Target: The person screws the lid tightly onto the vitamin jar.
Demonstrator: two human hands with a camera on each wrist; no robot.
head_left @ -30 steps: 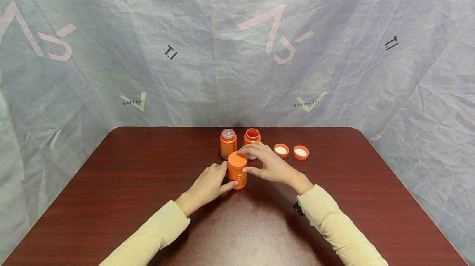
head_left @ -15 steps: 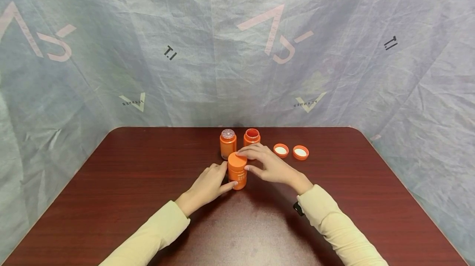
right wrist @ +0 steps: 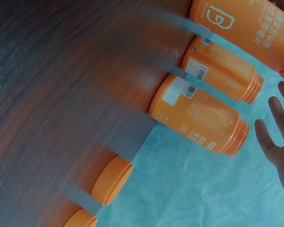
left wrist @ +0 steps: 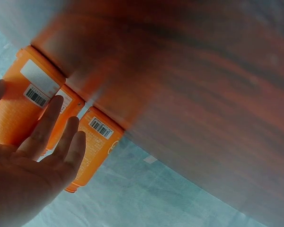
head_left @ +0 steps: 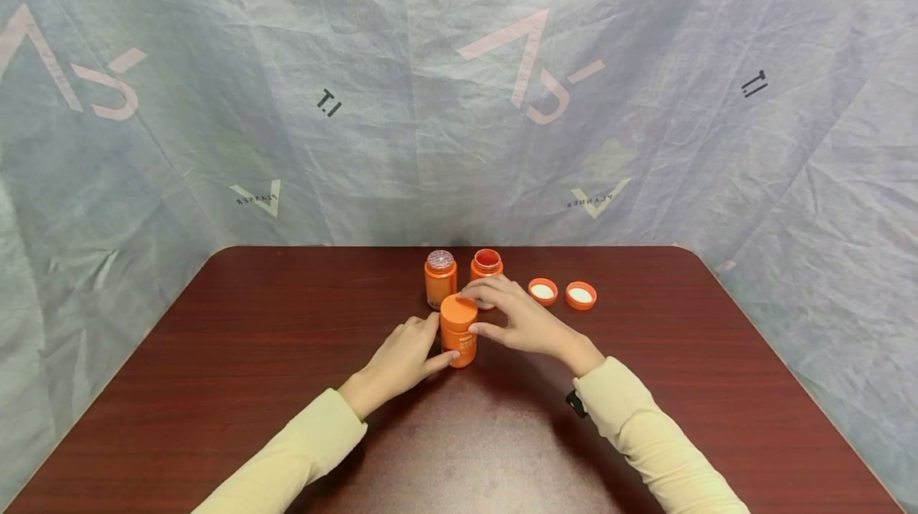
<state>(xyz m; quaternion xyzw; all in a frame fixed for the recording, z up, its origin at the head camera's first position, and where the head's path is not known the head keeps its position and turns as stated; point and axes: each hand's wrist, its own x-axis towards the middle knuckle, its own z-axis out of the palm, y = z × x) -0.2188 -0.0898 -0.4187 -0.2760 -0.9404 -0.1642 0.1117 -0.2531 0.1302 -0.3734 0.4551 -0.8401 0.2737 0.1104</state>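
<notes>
An orange bottle (head_left: 459,345) stands upright near the middle of the table, topped by an orange cap (head_left: 458,309). My left hand (head_left: 403,356) grips its body from the left, thumb across the front. From the right, my right hand (head_left: 527,321) holds the cap, fingertips at its far edge and thumb at its front. In the left wrist view the gripped bottle (left wrist: 26,94) shows a barcode label beside the spread fingers. In the right wrist view the bottle (right wrist: 251,30) is cut off at the top right, above the right hand (right wrist: 283,137).
Behind stand two uncapped orange bottles: one with a silver seal (head_left: 441,283), the other with an open mouth (head_left: 488,260), partly hidden by my right hand. To their right, two orange lids (head_left: 543,291) lie with white linings up. A grey cloth (head_left: 409,139) hangs behind the table.
My right thumb shifts slightly away from the cap's front and back, and the fingers move a little along its edge. The bottle and left hand stay in place.
</notes>
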